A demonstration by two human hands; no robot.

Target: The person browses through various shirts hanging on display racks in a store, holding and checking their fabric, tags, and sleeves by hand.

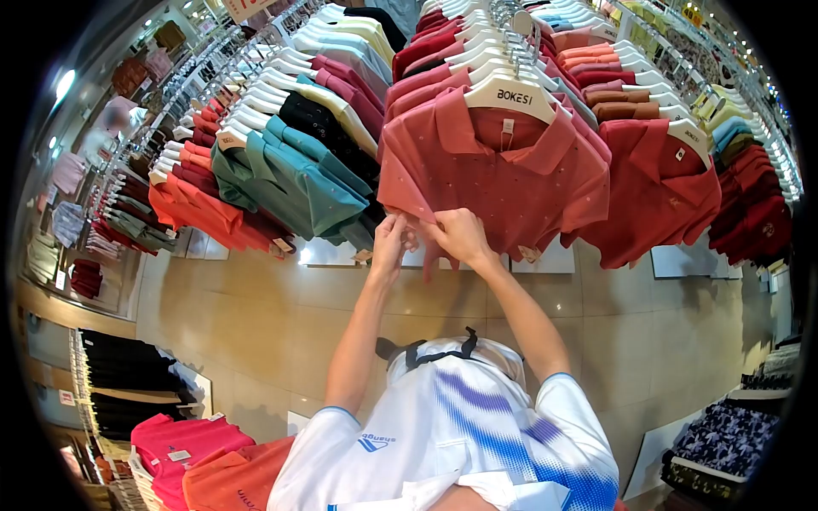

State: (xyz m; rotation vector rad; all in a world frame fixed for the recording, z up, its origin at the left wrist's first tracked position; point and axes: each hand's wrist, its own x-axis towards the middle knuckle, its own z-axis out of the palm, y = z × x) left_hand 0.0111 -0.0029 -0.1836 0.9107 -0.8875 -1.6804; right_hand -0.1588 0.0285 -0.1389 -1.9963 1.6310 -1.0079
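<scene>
A dusty-red polo shirt (511,179) with small studs hangs facing me from a white hanger (509,98) marked BOKESI. A tag shows inside its collar. My left hand (394,244) is closed on the lower edge of the shirt's sleeve, on the left side of the view. Close beside it, my right hand (461,236) pinches the same sleeve between thumb and fingers. The sleeve is drawn down and toward me. Parts of the fingertips are hidden by the cloth and by the hands themselves.
Teal shirts (285,179) hang to the left, with orange-red shirts (200,209) beyond. Another red shirt (660,192) hangs on the right. Behind me are a pink folded shirt (183,451), black garments (128,362) and a patterned garment pile (724,439). Tiled floor (247,315) lies between.
</scene>
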